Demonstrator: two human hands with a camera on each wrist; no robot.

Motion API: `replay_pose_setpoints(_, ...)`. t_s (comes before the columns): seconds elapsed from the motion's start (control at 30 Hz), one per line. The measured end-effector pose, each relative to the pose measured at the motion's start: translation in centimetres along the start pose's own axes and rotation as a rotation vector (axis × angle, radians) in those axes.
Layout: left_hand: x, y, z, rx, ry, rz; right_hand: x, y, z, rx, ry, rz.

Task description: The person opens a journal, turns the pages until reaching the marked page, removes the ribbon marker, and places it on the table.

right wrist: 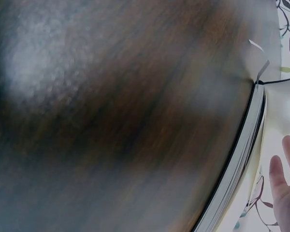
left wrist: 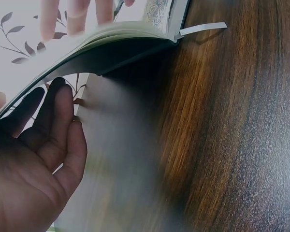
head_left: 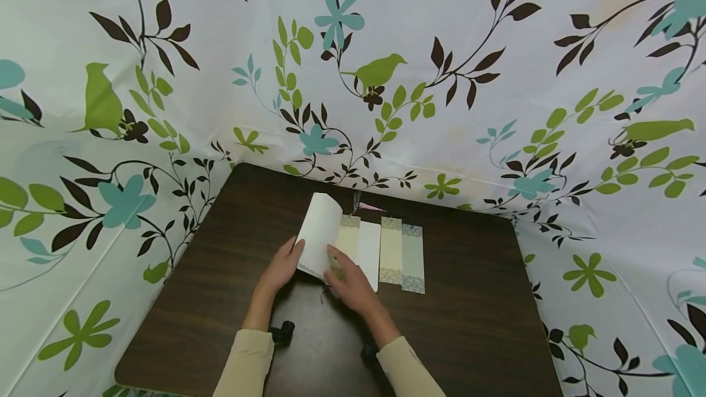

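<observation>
A white-paged book (head_left: pixel 320 238) lies open on a dark wooden table (head_left: pixel 469 299). My left hand (head_left: pixel 284 265) holds up its curved left pages. In the left wrist view the fingers (left wrist: pixel 43 145) lie under those pages (left wrist: pixel 116 36), with the thumb over their edge. My right hand (head_left: pixel 347 280) rests with straight fingers on a cream bookmark (head_left: pixel 349 239) that lies on the right page. The right wrist view shows the book's page block (right wrist: pixel 237 164), the straight fingers (right wrist: pixel 285 193) and a ribbon marker (right wrist: pixel 261 63).
Two more bookmarks, a cream one (head_left: pixel 391 250) and a pale green one (head_left: pixel 413 257), lie side by side on the table just right of the book. A floral curtain (head_left: pixel 386 78) closes in the table at the back and on both sides.
</observation>
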State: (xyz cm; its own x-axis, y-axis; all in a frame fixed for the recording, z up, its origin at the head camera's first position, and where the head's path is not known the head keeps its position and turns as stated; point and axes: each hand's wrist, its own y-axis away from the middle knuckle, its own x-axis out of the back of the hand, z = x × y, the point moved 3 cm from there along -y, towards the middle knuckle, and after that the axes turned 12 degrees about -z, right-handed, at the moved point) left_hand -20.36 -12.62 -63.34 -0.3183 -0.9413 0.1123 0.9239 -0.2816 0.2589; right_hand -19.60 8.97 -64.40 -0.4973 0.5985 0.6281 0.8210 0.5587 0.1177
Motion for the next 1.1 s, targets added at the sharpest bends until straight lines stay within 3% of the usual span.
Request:
replay_pose_setpoints(0.23,0.0,0.0,-0.1,-0.012,0.028,-0.006,-0.8,-0.2,-0.6,0.129,0.345,-0.038)
replay_pose_setpoints(0.33,0.1,0.0,-0.1,-0.029,0.001,0.007,-0.7,0.0,-0.7,0.143,0.433,-0.041)
replay_pose_setpoints(0.57,0.4,0.2,0.2,-0.04,-0.036,0.024,1.0,0.4,0.5,0.014,0.454,-0.074)
replay_pose_setpoints(0.77,0.4,-0.2,-0.4,-0.029,-0.028,0.032,2.4,0.8,1.9,-0.032,0.505,-0.086)
replay_pose_setpoints(1.1,0.5,-0.2,-0.5,-0.047,-0.008,0.016,3.9,1.5,3.5,-0.161,0.476,-0.115)
